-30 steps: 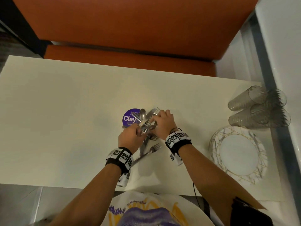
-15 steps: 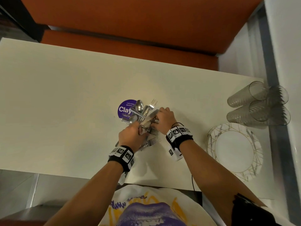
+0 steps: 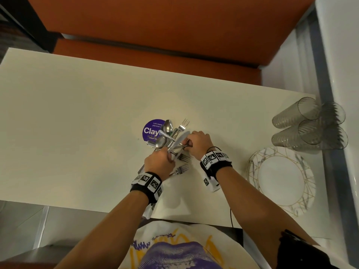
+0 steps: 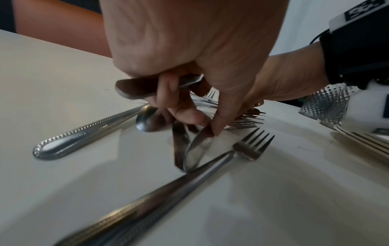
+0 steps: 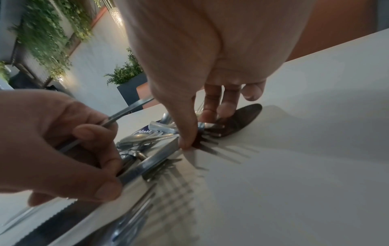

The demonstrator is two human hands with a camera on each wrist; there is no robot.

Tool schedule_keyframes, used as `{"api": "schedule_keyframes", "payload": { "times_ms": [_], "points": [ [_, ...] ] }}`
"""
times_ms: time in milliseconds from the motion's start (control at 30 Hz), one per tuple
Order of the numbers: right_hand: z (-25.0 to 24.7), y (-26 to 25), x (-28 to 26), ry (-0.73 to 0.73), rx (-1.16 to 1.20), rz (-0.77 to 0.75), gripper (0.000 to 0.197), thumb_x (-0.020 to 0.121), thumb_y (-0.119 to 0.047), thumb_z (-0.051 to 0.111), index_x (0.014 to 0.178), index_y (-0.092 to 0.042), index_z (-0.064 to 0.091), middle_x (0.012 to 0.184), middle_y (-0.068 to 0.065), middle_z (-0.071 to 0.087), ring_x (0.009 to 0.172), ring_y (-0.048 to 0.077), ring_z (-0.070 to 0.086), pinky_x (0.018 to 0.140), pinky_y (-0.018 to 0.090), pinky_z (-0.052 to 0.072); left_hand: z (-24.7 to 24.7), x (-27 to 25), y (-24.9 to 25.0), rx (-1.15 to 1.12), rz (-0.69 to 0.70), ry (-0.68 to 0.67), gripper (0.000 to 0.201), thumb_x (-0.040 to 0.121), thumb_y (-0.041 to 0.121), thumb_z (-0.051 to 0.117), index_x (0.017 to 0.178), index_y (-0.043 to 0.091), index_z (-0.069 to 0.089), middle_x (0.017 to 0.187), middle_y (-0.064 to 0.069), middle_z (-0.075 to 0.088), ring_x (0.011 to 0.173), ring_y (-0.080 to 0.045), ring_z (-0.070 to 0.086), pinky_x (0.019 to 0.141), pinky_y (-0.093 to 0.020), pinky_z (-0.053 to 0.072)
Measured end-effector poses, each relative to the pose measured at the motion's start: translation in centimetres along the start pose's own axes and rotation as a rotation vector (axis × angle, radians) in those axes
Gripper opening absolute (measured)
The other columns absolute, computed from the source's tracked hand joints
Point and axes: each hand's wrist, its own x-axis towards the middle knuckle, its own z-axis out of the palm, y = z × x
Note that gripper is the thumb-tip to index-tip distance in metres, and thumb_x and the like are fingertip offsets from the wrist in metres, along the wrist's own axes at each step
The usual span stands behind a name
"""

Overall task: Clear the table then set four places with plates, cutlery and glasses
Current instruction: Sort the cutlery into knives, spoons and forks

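A pile of steel cutlery (image 3: 168, 137) lies mid-table, partly over a purple round sticker (image 3: 151, 131). My left hand (image 3: 168, 154) grips a knife (image 4: 136, 89) by its handle, its thumb and forefinger also pinching a blade tip (image 4: 194, 148). My right hand (image 3: 187, 145) reaches into the pile from the right; its thumb and fingers (image 5: 187, 141) pinch a piece among fork tines (image 5: 212, 148) and a spoon (image 5: 242, 119). A loose fork (image 4: 250, 147) and a beaded handle (image 4: 84, 136) lie on the table near my left hand. Which piece the right hand holds is hidden.
A stack of white plates with gold lines (image 3: 281, 179) sits at the right near edge of the cream table (image 3: 68, 123). Several clear glasses (image 3: 308, 127) lie on their sides behind them by the wall. An orange bench (image 3: 165, 26) runs along the far side.
Both hands have stayed at the pile. The bundle they held together has spread out, with a fork and a spoon now lying apart at the far side.
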Motion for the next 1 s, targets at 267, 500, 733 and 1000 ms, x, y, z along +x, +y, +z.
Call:
{"api": "schedule_keyframes", "payload": {
  "times_ms": [267,500,733,1000],
  "points": [
    [-0.4,1.4,-0.3,0.02,-0.018,0.027,0.008,0.09,-0.035,0.071,0.097,-0.032,0.07,0.098,-0.007,0.053,0.102,0.02,0.052,0.096,0.04,0.036,-1.3,-0.4,-1.0,0.017,0.042,-0.004,0.006,0.097,0.025,0.054,0.099,0.019,0.053,0.077,0.002,0.055,0.073,-0.025,0.061,0.066,-0.031,0.042],
    [-0.3,1.9,-0.9,0.0,-0.002,0.092,0.009,0.09,-0.036,0.069,0.097,-0.032,0.07,0.098,-0.006,0.053,0.104,0.021,0.054,0.097,0.04,0.035,-1.6,-0.4,-2.0,-0.074,0.102,-0.047,0.027,0.087,0.036,0.076,0.098,0.021,0.055,0.083,0.006,0.063,0.079,-0.019,0.066,0.07,-0.029,0.046],
    [0.4,1.5,-1.7,-0.003,-0.022,0.128,0.007,0.092,-0.034,0.067,0.098,-0.033,0.069,0.102,-0.005,0.056,0.106,0.022,0.054,0.097,0.042,0.035,-0.4,-0.7,-0.7,-0.057,0.07,-0.011,0.025,0.09,0.03,0.075,0.09,0.019,0.053,0.085,0.003,0.062,0.077,-0.018,0.062,0.064,-0.027,0.042],
    [0.3,2.7,-2.7,0.031,0.013,0.195,0.003,0.092,-0.033,0.066,0.094,-0.032,0.067,0.095,-0.007,0.051,0.101,0.022,0.055,0.095,0.041,0.038,-0.1,-1.4,-0.5,-0.033,0.075,0.002,0.01,0.089,0.014,0.061,0.09,0.016,0.051,0.078,0.001,0.057,0.072,-0.02,0.061,0.059,-0.028,0.042]
  ]
}}
